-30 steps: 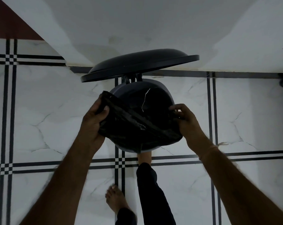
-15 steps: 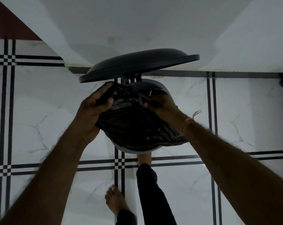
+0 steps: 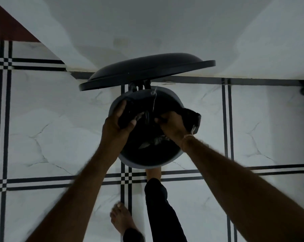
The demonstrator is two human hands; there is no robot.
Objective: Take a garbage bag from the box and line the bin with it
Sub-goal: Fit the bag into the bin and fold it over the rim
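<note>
A round grey pedal bin (image 3: pixel 144 164) stands on the tiled floor by the wall, its dark lid (image 3: pixel 147 70) raised. A black garbage bag (image 3: pixel 153 145) fills the bin's mouth, and one flap of it hangs over the right rim (image 3: pixel 191 119). My left hand (image 3: pixel 118 123) grips the bag at the bin's left rim. My right hand (image 3: pixel 174 126) is shut on the bag's edge just inside the right side of the opening. The box of bags is out of sight.
A white wall (image 3: pixel 147 23) rises right behind the bin. My right foot (image 3: pixel 153 172) presses the pedal at the bin's front, and my left foot (image 3: pixel 121 219) rests on the white tiles with black lines (image 3: pixel 43 137).
Both hands have pushed the bag down from above the bin into its mouth. The front rim, covered by the bag before, now shows grey, and a flap drapes over the right side.
</note>
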